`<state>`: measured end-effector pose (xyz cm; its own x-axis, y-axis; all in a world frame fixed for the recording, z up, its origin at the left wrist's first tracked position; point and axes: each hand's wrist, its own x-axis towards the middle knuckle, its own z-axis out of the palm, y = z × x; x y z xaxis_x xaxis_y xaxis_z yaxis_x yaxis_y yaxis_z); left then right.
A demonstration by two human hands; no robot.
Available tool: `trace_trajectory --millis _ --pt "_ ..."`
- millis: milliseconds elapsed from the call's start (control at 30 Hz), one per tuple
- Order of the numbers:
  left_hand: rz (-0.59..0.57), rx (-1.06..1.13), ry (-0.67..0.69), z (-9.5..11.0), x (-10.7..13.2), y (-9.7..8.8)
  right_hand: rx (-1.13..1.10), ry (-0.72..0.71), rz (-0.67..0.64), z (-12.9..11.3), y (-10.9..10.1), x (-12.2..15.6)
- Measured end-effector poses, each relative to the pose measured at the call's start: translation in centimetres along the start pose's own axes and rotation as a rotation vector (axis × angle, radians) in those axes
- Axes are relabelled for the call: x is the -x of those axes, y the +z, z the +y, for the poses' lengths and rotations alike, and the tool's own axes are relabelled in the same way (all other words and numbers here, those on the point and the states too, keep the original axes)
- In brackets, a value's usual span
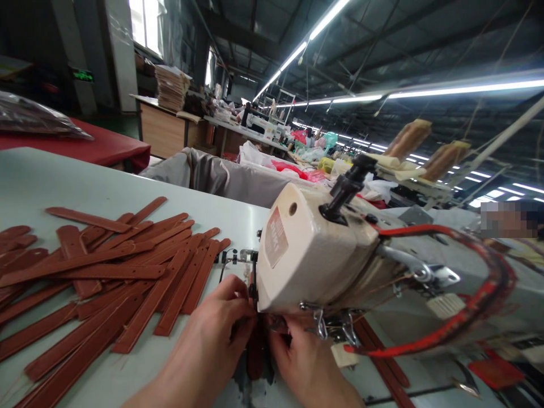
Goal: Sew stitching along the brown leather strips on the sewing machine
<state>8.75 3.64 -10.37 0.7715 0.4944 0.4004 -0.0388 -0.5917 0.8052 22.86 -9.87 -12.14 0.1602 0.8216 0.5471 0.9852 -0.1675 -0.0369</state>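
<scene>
A brown leather strap [255, 354] lies beneath the head of a sewing machine [314, 255], its rounded end toward me and its far part hidden. My left hand [212, 334] is closed, fingertips pinched on the strap close to the needle area. On the other side, my right hand [300, 357] is also closed, thumb and fingers drawn together beside the strap under the machine head. What sits between those right fingers is mostly hidden. Left of my hands, a loose heap of similar stitched brown straps [123, 266] covers the pale tabletop [106, 178].
More straps [382, 362] lie right of the machine. A red-and-black hose [480, 266] arches over its arm, with thread cones [410, 139] behind. A grey cloth-lined bin [229, 175] stands beyond the table. Another person [510, 221] is at the far right.
</scene>
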Motion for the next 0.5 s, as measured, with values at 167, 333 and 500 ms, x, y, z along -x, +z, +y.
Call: trace_trajectory --millis 167,333,500 --pt "0.093 0.059 0.072 0.3 0.3 0.3 -0.008 0.045 -0.052 0.1 -0.6 -0.4" --pt "0.124 -0.029 0.093 0.4 0.4 0.1 -0.148 0.158 -0.172 1.8 -0.5 0.7" --pt "0.144 -0.103 0.125 0.4 0.3 -0.4 -0.557 0.31 -0.119 2.0 -1.6 2.7"
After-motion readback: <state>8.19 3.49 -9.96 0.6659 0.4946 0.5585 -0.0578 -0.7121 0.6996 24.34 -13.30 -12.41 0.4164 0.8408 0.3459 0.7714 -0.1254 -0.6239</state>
